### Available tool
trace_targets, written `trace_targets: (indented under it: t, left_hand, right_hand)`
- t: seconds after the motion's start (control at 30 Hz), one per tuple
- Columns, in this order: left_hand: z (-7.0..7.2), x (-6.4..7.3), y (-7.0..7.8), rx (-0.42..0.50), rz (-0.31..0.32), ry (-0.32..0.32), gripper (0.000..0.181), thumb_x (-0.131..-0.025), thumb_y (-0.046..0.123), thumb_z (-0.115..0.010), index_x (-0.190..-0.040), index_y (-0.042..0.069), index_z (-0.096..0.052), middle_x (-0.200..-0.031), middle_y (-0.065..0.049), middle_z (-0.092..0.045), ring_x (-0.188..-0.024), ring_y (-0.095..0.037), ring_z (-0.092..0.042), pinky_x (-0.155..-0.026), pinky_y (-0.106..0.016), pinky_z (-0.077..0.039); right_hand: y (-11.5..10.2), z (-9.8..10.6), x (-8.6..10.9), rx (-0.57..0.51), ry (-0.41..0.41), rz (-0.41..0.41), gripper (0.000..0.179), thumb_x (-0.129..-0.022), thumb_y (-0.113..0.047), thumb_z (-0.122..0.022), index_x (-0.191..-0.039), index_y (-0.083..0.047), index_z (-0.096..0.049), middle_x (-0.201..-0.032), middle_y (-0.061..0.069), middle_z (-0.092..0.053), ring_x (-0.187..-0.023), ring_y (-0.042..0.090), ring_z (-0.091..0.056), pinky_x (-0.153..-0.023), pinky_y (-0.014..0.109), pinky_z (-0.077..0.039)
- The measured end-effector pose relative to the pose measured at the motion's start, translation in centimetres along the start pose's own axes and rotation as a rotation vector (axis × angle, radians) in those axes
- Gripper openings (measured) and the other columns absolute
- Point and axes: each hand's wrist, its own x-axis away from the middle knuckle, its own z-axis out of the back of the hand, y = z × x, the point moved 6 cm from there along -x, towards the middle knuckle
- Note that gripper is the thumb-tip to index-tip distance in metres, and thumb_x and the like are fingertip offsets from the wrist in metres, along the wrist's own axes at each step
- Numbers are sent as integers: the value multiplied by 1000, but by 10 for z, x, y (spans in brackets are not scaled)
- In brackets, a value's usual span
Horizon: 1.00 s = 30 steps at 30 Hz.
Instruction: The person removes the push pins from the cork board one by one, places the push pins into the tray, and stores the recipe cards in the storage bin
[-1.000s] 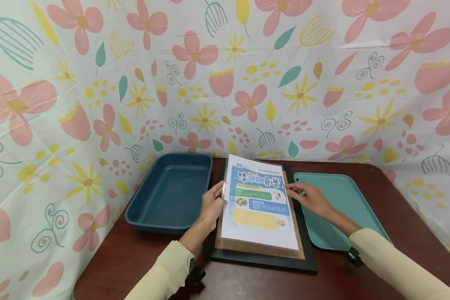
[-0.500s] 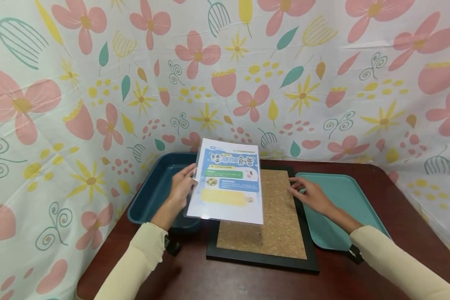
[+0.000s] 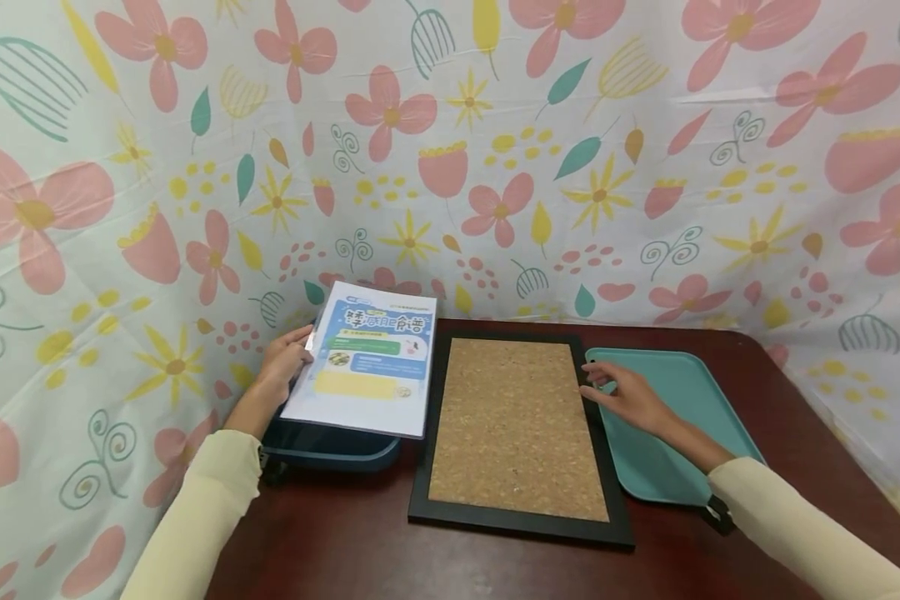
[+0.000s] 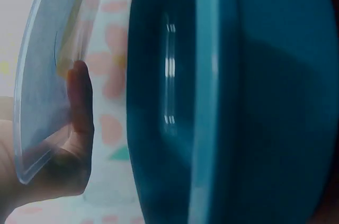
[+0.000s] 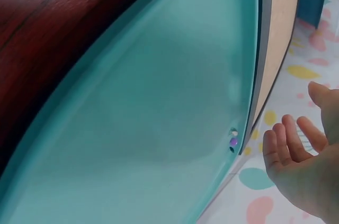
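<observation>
A laminated sheet (image 3: 367, 362) with a blue, green and yellow printed page hangs over the deep blue tray (image 3: 330, 458). My left hand (image 3: 277, 367) pinches the sheet by its left edge; the thumb lies on the printed face. In the left wrist view, the fingers (image 4: 80, 97) show along the clear laminate, above the tray's rim. The black-framed cork board (image 3: 517, 425) lies bare at the middle of the table. My right hand (image 3: 626, 396) holds nothing, its fingers loosely bent beside the board's right edge, above the teal tray (image 3: 682, 433).
Small purple, white and dark bits (image 5: 233, 142) sit in a corner of the teal tray in the right wrist view. The dark wooden table (image 3: 345, 542) ends against a flower-print cloth (image 3: 450, 167) at the back and left.
My left hand has lifted the laminated sheet off the cork board and carried it left over the blue tray. My right hand has left the sheet and stayed near the board's right edge.
</observation>
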Motion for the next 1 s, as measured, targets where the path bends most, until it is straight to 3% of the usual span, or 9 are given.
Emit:
trace_targets:
  t: [0.2,0.3,0.43,0.63,0.73,0.87,1.0]
  left_hand:
    - [22,-5,-12,-75,61,4,69,-84,-3,-47,-149,16,-37,-152,-7,-34,-132,-28,-39,-110,-45,-28]
    - [28,-7,-14,-152,49,11,68,-84,0,-47,-149,16,-37,-153,-8,-34,-136,-29,-35,-111,-47,-27]
    - [35,-7,-12,-283,-63,42,65,-82,2,-47,-146,8,-41,-148,-15,-40,-136,-32,-37,-108,-47,-31]
    - [37,-3,-11,-523,-258,81,57,-81,-1,-47,-138,-5,-47,-136,-21,-53,-125,-35,-49,-97,-44,-42]
    - [38,-2,-12,-580,-317,93,55,-80,-3,-47,-135,-6,-51,-131,-23,-56,-116,-36,-56,-76,-38,-46]
    - [39,-3,-17,-629,-330,109,54,-78,-3,-49,-132,-5,-55,-119,-24,-62,-90,-33,-61,-57,-29,-39]
    - [39,-5,-21,-650,-322,120,55,-75,-4,-50,-130,-4,-57,-81,-20,-64,-58,-23,-44,-47,-28,-32]
  right_hand:
    - [3,2,3,5,-8,-7,47,-91,-24,-68,-129,-1,-55,-114,20,-63,-99,34,-62,-72,40,-53]
    - [3,2,4,3,-25,-7,46,-91,-23,-68,-130,-1,-55,-115,21,-63,-101,35,-61,-72,40,-53]
    - [2,1,6,-6,-32,4,46,-91,-22,-68,-130,-1,-55,-116,21,-62,-102,37,-61,-73,39,-53]
    - [8,-2,11,5,-46,-1,45,-91,-24,-68,-128,0,-56,-115,20,-62,-100,35,-61,-74,42,-52]
    - [11,-3,14,7,-55,-11,47,-91,-24,-68,-127,2,-56,-116,21,-62,-100,35,-61,-74,42,-52]
    - [13,-2,16,-1,-58,-22,47,-91,-25,-67,-128,2,-56,-117,21,-62,-101,35,-61,-74,40,-52]
    - [14,-1,16,-8,-61,-26,47,-92,-25,-67,-128,2,-56,-118,21,-61,-102,36,-60,-74,40,-52]
